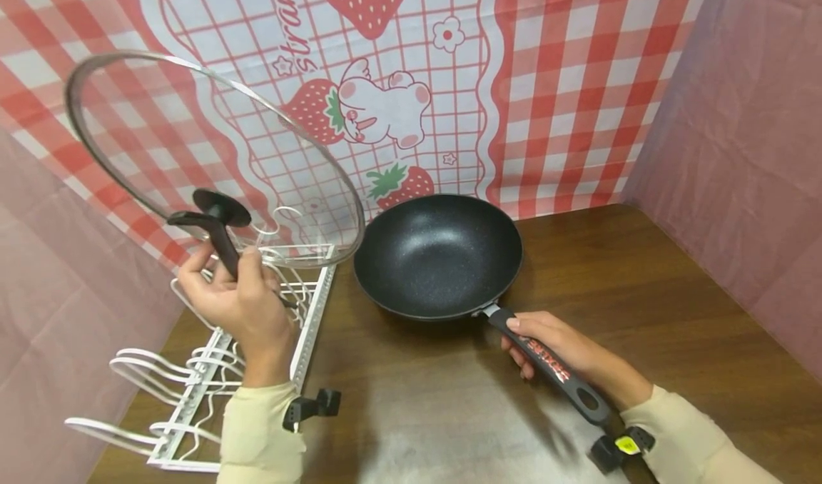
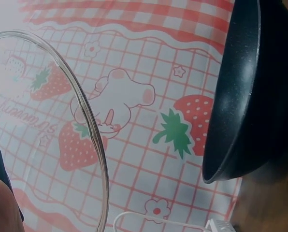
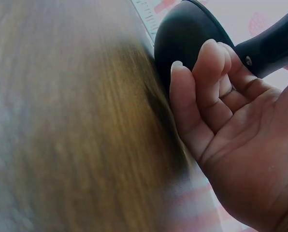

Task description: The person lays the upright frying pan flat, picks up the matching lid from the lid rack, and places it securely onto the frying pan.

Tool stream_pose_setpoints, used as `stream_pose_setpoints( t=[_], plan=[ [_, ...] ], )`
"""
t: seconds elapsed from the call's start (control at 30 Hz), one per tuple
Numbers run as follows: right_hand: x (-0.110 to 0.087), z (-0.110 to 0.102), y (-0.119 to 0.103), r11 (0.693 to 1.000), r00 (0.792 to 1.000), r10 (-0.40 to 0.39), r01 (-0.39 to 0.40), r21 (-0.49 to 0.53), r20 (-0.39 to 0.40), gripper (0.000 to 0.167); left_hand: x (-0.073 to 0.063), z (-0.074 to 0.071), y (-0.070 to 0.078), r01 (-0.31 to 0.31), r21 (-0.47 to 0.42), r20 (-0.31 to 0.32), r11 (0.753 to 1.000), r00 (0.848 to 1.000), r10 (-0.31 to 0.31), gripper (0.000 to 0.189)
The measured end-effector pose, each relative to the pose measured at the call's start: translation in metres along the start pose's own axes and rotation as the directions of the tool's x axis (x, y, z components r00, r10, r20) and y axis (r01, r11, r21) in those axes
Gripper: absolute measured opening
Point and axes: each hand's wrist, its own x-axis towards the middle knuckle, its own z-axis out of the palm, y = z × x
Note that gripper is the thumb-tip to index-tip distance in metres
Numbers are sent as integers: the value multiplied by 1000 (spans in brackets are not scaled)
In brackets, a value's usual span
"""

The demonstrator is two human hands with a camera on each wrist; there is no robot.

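In the head view my left hand [image 1: 240,295] grips the black handle [image 1: 221,238] of a round glass lid [image 1: 154,127], which is tilted up above a white wire rack [image 1: 315,313]. The lid's metal rim also shows at the left of the left wrist view. A black wok [image 1: 443,255] stands on the table to the right of the rack. My right hand [image 1: 546,341] holds its long dark handle [image 1: 565,380], thumb on top near the pan. Fingers [image 3: 211,82] curl beneath the handle in the right wrist view.
The wooden table [image 1: 642,291] carries the rack along its left side, with several upright wire loops. A red and white checked cloth [image 1: 565,77] with strawberry prints hangs behind. Pink cloth walls [image 1: 738,148] close off both sides.
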Motion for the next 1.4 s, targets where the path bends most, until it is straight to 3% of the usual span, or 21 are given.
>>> stream_pose_setpoints(
  t=[0.2, 0.3, 0.5, 0.73, 1.0, 1.4],
  plan=[
    [0, 1, 0, 1000, 1000, 6, -6, 11, -6, 40, 1, 3, 2, 37, 17, 40, 999, 998, -38, 39],
    [0, 2, 0, 1000, 1000, 2, -1, 14, -5, 40, 0, 4, 3, 25, 47, 79, 999, 996, -29, 39],
    [0, 2, -2, 999, 1000, 9, -9, 31, -6, 41, -2, 7, 4, 81, 18, 92, 997, 992, -82, 39],
    [1, 3, -2, 999, 1000, 17, -17, 41, -7, 40, -4, 6, 1, 64, 61, 137, 996, 988, -72, 38],
    [1, 3, -2, 999, 1000, 14, -14, 34, -7, 40, -6, 5, 1, 135, 114, 185, 984, 970, -155, 42],
    [2, 2, -1, 1000, 1000, 4, -5, -17, -22, 42, -10, 7, -1, 133, 178, 256, 975, 951, -176, 43]
  ],
)
